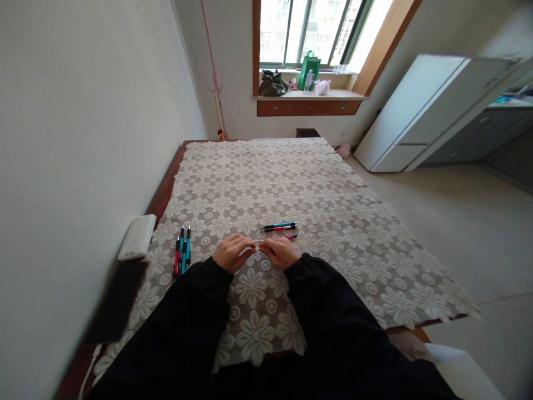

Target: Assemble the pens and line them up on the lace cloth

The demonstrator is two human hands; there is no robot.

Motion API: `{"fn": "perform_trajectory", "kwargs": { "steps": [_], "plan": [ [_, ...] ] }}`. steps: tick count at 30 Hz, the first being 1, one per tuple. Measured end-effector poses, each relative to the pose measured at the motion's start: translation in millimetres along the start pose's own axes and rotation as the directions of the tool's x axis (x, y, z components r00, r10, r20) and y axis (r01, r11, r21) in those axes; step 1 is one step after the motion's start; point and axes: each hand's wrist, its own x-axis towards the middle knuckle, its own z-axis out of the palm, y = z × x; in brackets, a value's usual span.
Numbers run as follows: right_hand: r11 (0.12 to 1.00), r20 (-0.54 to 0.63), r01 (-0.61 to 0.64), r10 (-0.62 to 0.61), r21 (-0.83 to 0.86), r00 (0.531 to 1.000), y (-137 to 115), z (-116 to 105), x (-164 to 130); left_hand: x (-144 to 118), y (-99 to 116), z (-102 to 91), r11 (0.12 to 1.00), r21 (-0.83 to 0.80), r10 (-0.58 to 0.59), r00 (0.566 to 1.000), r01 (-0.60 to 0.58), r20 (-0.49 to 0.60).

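- Black sleeves point(177, 328) reach in from the near edge and cover part of the surface point(250, 183), which is spread with a flower-patterned lace cloth.
- Curled inward, the left hand point(233, 253) brings its thumb and forefinger together in a pinch; at their tips is a small pale piece point(257, 247), too small to identify.
- Facing it, the right hand point(280, 253) is closed in a similar pinch on the same piece, the two sets of fingertips almost meeting low over the cloth.
- Just beyond the right hand, a red pen point(290, 237) with a dark end shows, partly hidden by the fingers; whether they touch it I cannot tell. A thin light rod point(259, 240) shows in the gap between the hands, roughly in line with it.
- A little farther off, a pair of pens point(283, 226), one teal and black, one red and black, lies side by side, crosswise to the view.
- Left of the left hand, a cluster of four pens point(182, 255), three teal and one red, points away from the person, the near ends close to the sleeve.
- Along the wall side sit a white box-like device point(137, 238), a dark flat object point(119, 303) and a white cable point(89, 369).
- Past the far edge, a windowsill point(291, 95) carries bags and a clear bottle point(308, 81); a white refrigerator point(416, 111) stands to the right.
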Motion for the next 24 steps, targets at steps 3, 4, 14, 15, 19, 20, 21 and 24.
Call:
{"fn": "perform_trajectory", "kwargs": {
  "steps": [3,4,14,15,19,20,21,24],
  "plan": [
    [1.0,-0.003,-0.002,0.002,-0.006,1.0,0,2,0,0,0,0.6,1.0,0.007,-0.002,1.0,0.002,-0.007],
    [1.0,-0.008,-0.003,0.003,-0.003,1.0,0,1,0,0,1,0.8,1.0,0.008,-0.01,1.0,0.01,-0.005],
    [0.991,-0.179,-0.071,0.05,-0.112,0.983,21,-63,-5,-1,-3,6.0,0.989,-0.006,-0.145,0.989,0.145,-0.024],
    [0.988,-0.149,-0.059,0.038,-0.145,0.988,23,-65,-5,-1,-4,6.3,0.989,-0.006,-0.147,0.989,0.147,-0.02],
    [0.97,-0.012,-0.061,0.059,-0.234,0.998,30,-57,-4,-2,-6,7.0,0.989,0.009,-0.149,0.989,0.149,-0.018],
    [0.968,0.021,-0.061,0.068,-0.242,0.997,31,-54,-3,-2,-6,7.2,0.989,0.012,-0.148,0.989,0.148,-0.023],
    [0.965,0.031,-0.073,0.083,-0.252,0.996,32,-51,-3,-2,-6,7.3,0.989,0.015,-0.148,0.988,0.149,-0.031],
    [0.962,0.026,-0.081,0.091,-0.26,0.995,29,-48,-1,-1,-8,7.7,0.987,0.012,-0.157,0.986,0.158,-0.057]
  ]
}}
